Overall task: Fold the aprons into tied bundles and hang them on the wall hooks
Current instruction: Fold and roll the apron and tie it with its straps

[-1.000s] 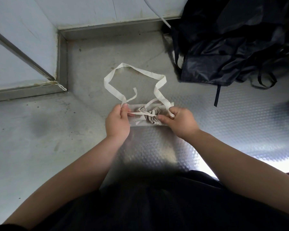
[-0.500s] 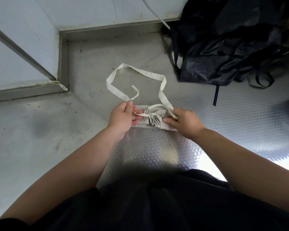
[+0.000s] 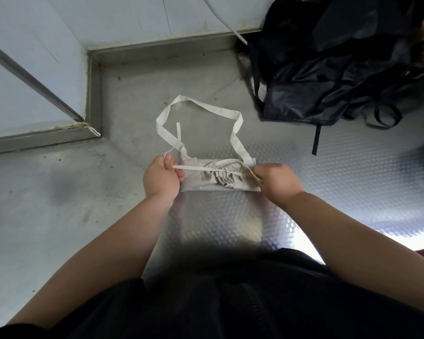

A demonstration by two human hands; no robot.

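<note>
A cream apron, folded into a small flat bundle [image 3: 220, 181], lies on the steel counter [image 3: 353, 172] in front of me. Its neck strap [image 3: 201, 107] loops away toward the back wall. A thin tie string [image 3: 201, 168] runs taut across the bundle. My left hand [image 3: 160, 178] pinches the string's left end at the bundle's left edge. At the right edge my right hand [image 3: 275, 181] pinches the other end. The cloth is gathered where the string crosses it.
A heap of black aprons [image 3: 333, 69] with dangling straps lies at the back right. A raised steel ledge [image 3: 93, 99] and a tiled wall [image 3: 132, 18] bound the counter at the back and left. A white cable [image 3: 227, 24] runs down the wall.
My hands have moved apart, left going left and right going right, drawing the tie string taut across the bundle. The bundle now lies flatter and wider.
</note>
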